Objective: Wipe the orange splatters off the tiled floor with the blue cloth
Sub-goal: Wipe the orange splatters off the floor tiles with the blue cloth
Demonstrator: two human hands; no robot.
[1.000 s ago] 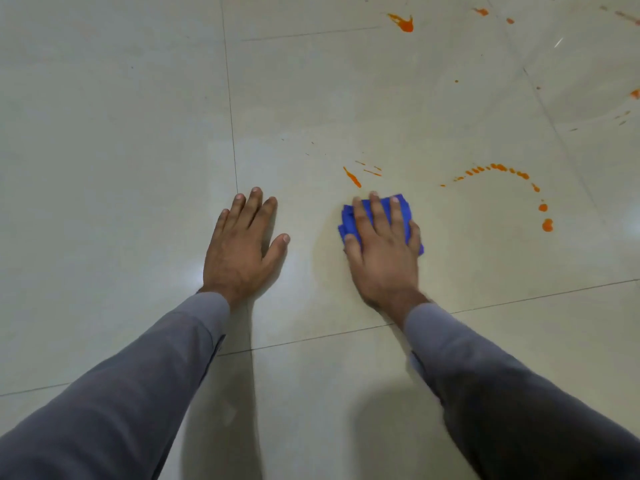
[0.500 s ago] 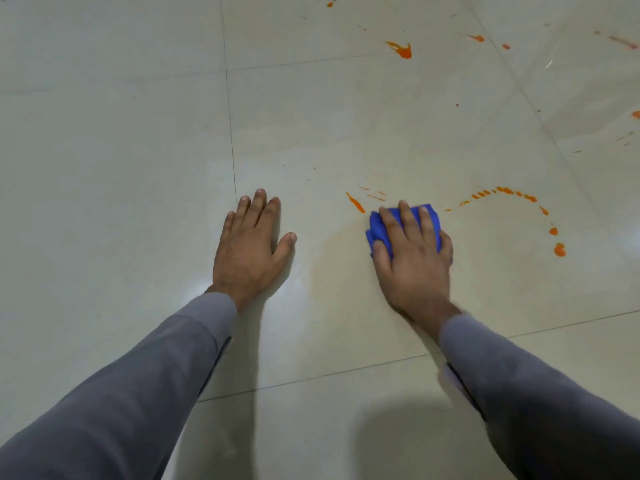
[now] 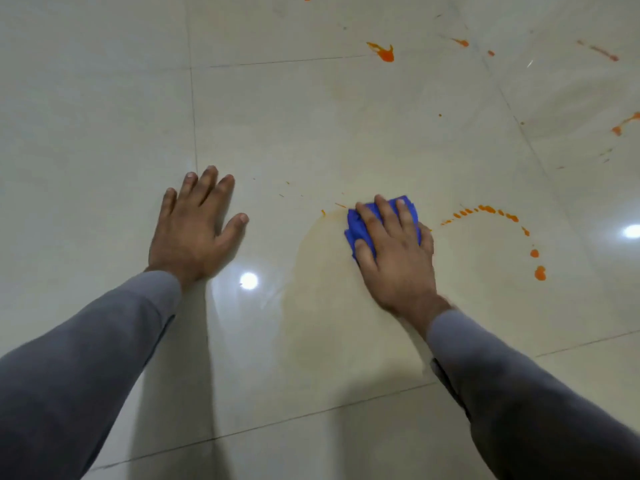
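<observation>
My right hand (image 3: 398, 261) presses flat, fingers straight, on the folded blue cloth (image 3: 356, 227) on the cream tiled floor (image 3: 311, 126). A thin orange streak (image 3: 340, 205) and a small dot (image 3: 323, 212) lie just left of the cloth. Behind the cloth, toward me, a faint yellowish smear (image 3: 322, 265) spreads over the tile. To the cloth's right curves an arc of orange drops (image 3: 485, 209), ending in two bigger blobs (image 3: 539, 273). My left hand (image 3: 194, 233) rests flat on the floor, fingers spread, well left of the cloth.
More orange splatters lie farther off: a large blotch (image 3: 382, 53) at the top middle, small marks (image 3: 462, 42) beside it, and streaks near the right edge (image 3: 623, 124). Grout lines cross the floor. A lamp's reflection (image 3: 248, 280) shines between my arms.
My right hand slid the cloth to the right and away from me, over the short orange streak, leaving a faint smear behind. My left hand stayed planted.
</observation>
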